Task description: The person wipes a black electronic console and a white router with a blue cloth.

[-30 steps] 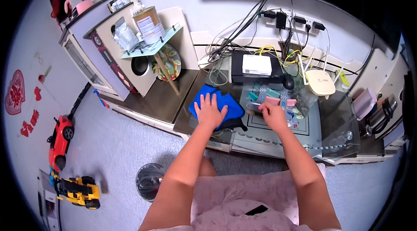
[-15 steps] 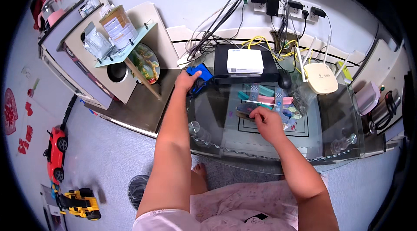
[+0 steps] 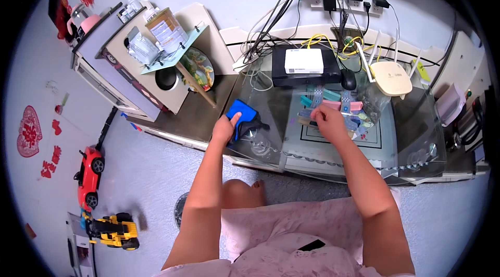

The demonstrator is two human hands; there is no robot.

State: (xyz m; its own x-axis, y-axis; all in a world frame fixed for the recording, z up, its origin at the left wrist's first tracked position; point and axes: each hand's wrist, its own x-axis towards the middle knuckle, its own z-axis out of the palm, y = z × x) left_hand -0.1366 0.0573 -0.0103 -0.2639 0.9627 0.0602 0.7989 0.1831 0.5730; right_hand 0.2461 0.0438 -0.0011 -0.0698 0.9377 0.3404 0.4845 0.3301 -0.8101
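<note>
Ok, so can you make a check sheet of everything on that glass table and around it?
Surface: glass table top, see-through, set against the wall.
Job's things: blue cloth near the table's left end; pile of coloured clips in the middle.
Clutter: black box with a white box on top, white router, black mouse.
Grips: left hand rests on the blue cloth; right hand is at the coloured clips, what it pinches is too small to tell.
Cables: yellow cable and black leads run up to wall sockets.
Surroundings: red toy car, yellow toy truck, small shelf unit on the left.
</note>
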